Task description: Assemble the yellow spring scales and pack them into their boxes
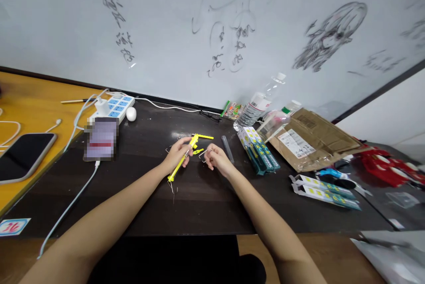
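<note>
At the near end of the yellow stick (pixel 179 168) a bent wire (pixel 171 187) sticks out, so that end looks already fitted. The left hand (pixel 179 153) has the stick pinched between thumb and fingers, slanting above the dark desk (pixel 212 213). Right of the stick, the right hand (pixel 216 160) has its fingertips drawn together, apparently on another bent wire (pixel 202 157), which stands apart from it and seems not yet joined. Between stick and right hand is a small yellow piece (pixel 198 152), seemingly separate too; the work looks partway along. At the stick's far end a yellow strip (pixel 206 137) juts rightward; whether it is fastened I cannot tell. Farther right of the stick are a clear tube (pixel 227 149) and upright-printed boxes (pixel 257 150)
</note>
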